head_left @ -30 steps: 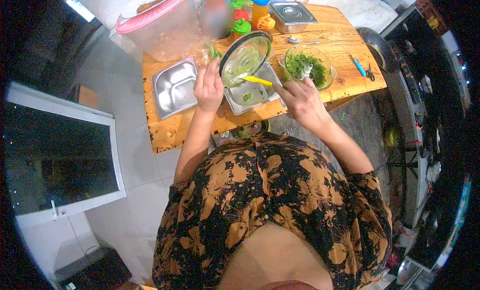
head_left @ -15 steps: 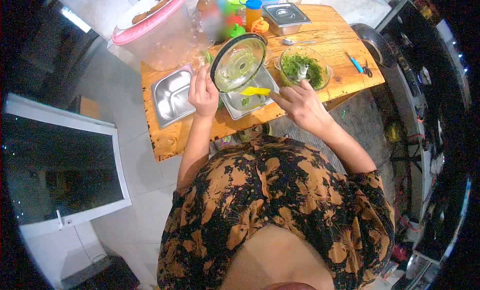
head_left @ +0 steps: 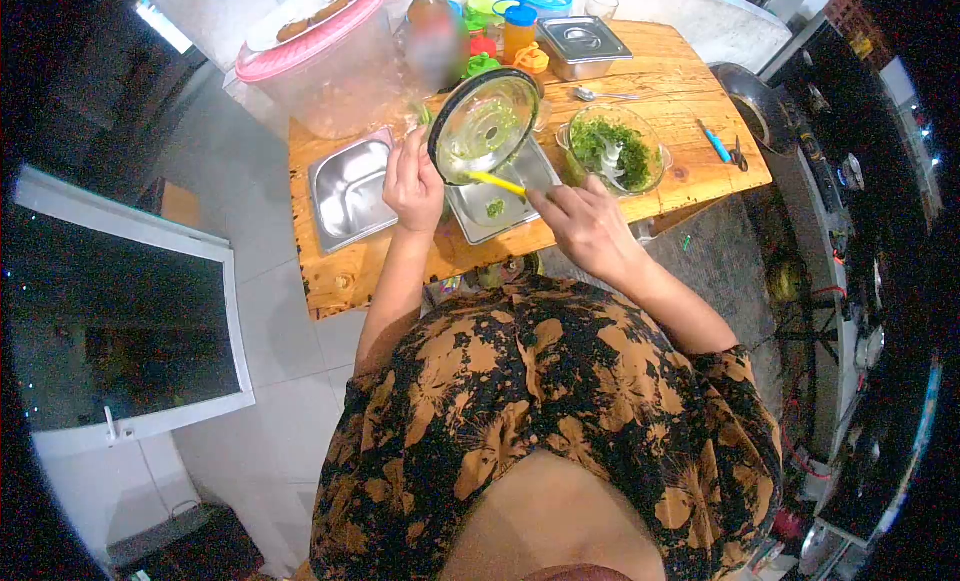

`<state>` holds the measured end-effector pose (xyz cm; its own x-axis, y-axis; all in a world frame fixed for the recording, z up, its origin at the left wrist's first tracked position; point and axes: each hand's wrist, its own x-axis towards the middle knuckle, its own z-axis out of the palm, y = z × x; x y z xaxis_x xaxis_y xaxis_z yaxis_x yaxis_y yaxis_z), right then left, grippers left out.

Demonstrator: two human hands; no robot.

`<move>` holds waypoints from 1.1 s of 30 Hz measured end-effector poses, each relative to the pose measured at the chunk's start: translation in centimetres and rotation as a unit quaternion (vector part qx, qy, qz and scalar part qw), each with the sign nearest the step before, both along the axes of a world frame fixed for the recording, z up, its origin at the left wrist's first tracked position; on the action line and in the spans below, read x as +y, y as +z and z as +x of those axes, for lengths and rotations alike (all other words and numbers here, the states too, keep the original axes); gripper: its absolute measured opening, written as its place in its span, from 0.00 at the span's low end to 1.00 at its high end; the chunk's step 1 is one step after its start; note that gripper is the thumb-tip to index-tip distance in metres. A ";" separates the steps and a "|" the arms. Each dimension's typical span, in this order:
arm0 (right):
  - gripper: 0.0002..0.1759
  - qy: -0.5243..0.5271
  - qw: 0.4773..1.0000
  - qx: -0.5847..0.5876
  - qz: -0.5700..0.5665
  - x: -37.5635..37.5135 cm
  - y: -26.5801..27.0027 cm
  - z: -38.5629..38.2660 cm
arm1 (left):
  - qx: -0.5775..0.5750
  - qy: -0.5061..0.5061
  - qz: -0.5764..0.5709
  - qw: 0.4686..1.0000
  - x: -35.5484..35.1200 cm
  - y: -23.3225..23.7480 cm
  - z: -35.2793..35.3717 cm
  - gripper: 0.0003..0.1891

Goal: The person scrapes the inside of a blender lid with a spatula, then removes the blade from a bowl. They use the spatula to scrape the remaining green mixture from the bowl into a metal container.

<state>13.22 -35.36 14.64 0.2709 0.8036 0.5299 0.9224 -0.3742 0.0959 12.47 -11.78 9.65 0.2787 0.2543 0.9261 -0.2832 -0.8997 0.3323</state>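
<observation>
My left hand grips a clear lid with a dark rim by its edge, holding it tilted up. Green bits cling to the lid's inside. In my right hand is a yellow spatula, its head at the lid's lower inner edge. Beneath them lies a metal tray with a small clump of chopped greens in it. Right of the tray stands a glass bowl of chopped greens, with a pale blade piece standing in the middle.
An empty steel tray lies at the left of the wooden table. Behind stand a pink-lidded tub, bottles, and a lidded steel container. A spoon, a blue-handled tool and scissors lie to the right.
The spatula has moved left and up, from over the tray to the lid's lower inner edge. My right hand has shifted slightly left and down; the lid stays held up.
</observation>
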 end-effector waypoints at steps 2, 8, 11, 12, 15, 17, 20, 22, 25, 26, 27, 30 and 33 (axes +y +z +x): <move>0.20 0.015 1.000 -0.005 -0.021 -0.2 0.2 -0.6 | -0.001 -0.004 -0.024 1.000 -0.1 0.3 -0.1 0.13; 0.20 0.000 0.999 -0.023 -0.037 -1.3 1.6 -0.1 | 0.019 -0.004 -0.010 1.000 0.2 0.2 -0.2 0.14; 0.20 -0.015 1.000 -0.019 -0.004 -0.9 2.2 0.1 | 0.012 -0.015 -0.026 0.999 0.1 0.1 0.0 0.14; 0.20 -0.018 1.000 -0.020 -0.002 -0.6 2.1 0.0 | 0.011 -0.018 -0.024 0.999 0.0 0.2 0.1 0.14; 0.20 -0.010 1.000 -0.005 0.025 0.4 1.3 -0.3 | 0.010 -0.004 -0.022 1.000 -0.3 0.3 0.3 0.14; 0.20 -0.039 0.999 -0.011 0.005 0.9 1.1 -0.7 | -0.020 0.013 0.006 1.000 -0.3 0.3 0.6 0.10; 0.19 -0.035 0.999 -0.023 -0.006 1.9 0.6 -0.9 | -0.005 0.001 -0.015 1.000 -0.8 0.4 0.4 0.09; 0.18 -0.031 0.999 -0.039 -0.019 2.4 0.4 -1.1 | -0.009 0.003 -0.008 1.000 -0.9 0.5 0.5 0.10; 0.18 -0.003 0.998 -0.049 -0.034 2.7 0.2 -1.2 | -0.010 0.014 -0.010 1.000 -1.0 0.5 0.6 0.10; 0.18 -0.003 0.998 -0.048 -0.033 2.8 0.0 -1.3 | -0.009 0.020 -0.018 1.000 -1.1 0.5 0.6 0.10; 0.18 0.000 0.998 -0.054 -0.043 2.9 0.0 -1.5 | -0.009 0.019 -0.017 1.000 -1.0 0.5 0.6 0.10; 0.21 0.011 0.997 -0.059 -0.058 2.7 0.4 -1.6 | 0.002 0.021 -0.016 1.000 -0.8 0.7 0.5 0.13; 0.25 0.032 0.996 -0.053 -0.056 2.2 0.3 -1.4 | -0.009 0.032 -0.016 0.999 -0.1 0.9 0.6 0.12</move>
<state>11.80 -33.12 14.91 0.1649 0.8733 0.4584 0.9259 -0.2971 0.2331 13.06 -11.85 10.57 0.2440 0.2999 0.9222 -0.2310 -0.9056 0.3556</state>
